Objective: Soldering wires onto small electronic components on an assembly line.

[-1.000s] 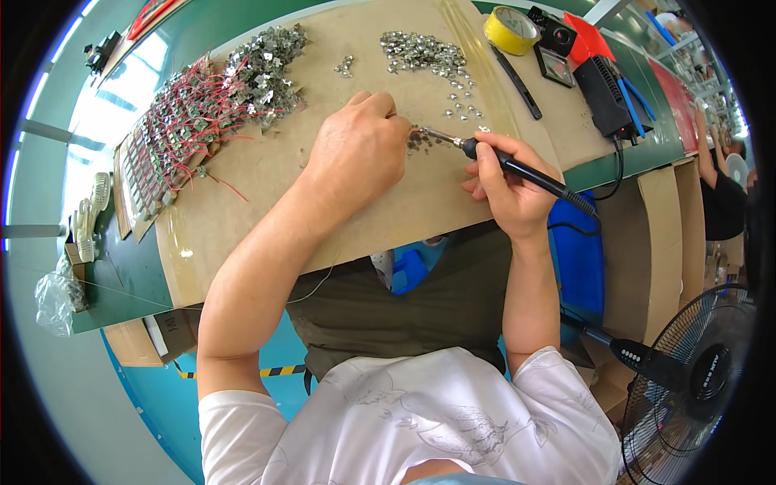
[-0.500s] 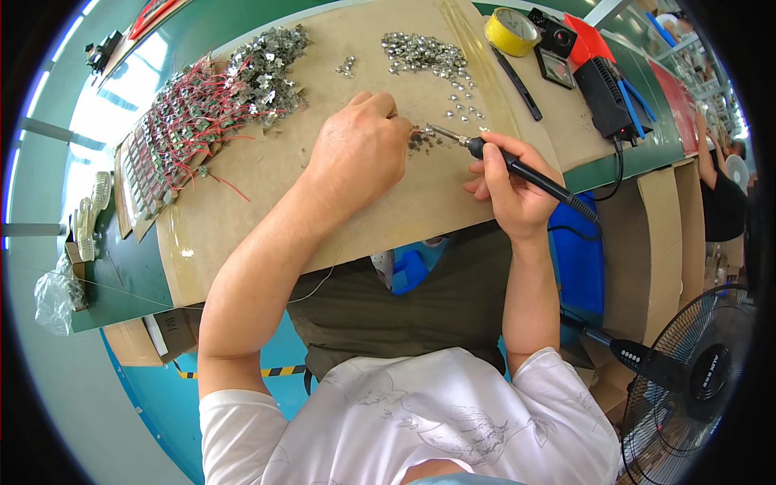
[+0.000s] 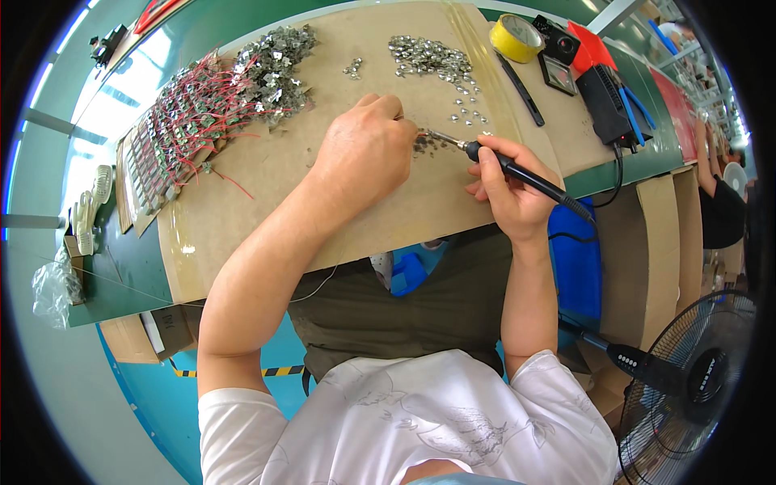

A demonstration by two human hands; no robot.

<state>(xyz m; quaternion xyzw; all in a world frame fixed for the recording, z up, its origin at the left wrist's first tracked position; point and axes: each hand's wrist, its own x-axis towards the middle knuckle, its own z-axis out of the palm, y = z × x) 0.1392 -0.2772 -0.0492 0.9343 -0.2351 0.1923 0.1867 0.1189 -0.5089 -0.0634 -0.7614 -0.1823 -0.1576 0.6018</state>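
In my right hand [image 3: 517, 190] is a black-handled soldering iron [image 3: 529, 184], gripped like a pen and pointing left. Its metal tip meets the fingertips of my left hand [image 3: 368, 149], which is closed with the knuckles up. Whatever those fingers pinch is mostly hidden, though a bit of red shows near the tip. Dark specks [image 3: 428, 145] dot the brown board [image 3: 283, 194] just under the tip. Farther back lies a heap of small shiny metal pieces [image 3: 428, 56], with a few [image 3: 353, 68] set apart to its left.
Small parts with red wires [image 3: 182, 121] and a grey metal heap [image 3: 275, 69] cover the left side. Yellow tape [image 3: 517, 38], a black pen-like stick [image 3: 520, 89] and a black box [image 3: 606, 105] holding blue-handled pliers [image 3: 634, 109] lie right. A fan [image 3: 695, 380] stands lower right.
The soldering iron has shifted slightly left, bringing its tip closer to my left fingertips. The whole view has moved a little; both hands keep their grip.
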